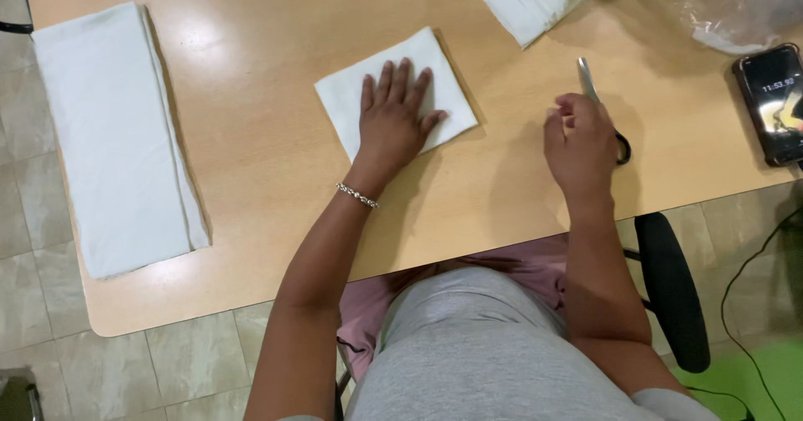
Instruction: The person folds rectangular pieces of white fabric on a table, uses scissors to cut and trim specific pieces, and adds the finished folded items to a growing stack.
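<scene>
Two hands at work: left hand (393, 120) flat, pinning cloth (393, 90) to bench (251, 161); right hand (579, 141) closed on scissors (588, 79).

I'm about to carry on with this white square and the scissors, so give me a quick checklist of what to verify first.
1. Left hand flat on the small folded white cloth: ok.
2. Cloth lies fully on the wooden table, clear of the edge: ok.
3. Right hand on the scissors: ok.
4. Scissor blades shut: cannot tell, hand covers the handles.
5. Blade tip points away from the left hand: ok.
6. Phone out of the working area: ok.
</scene>
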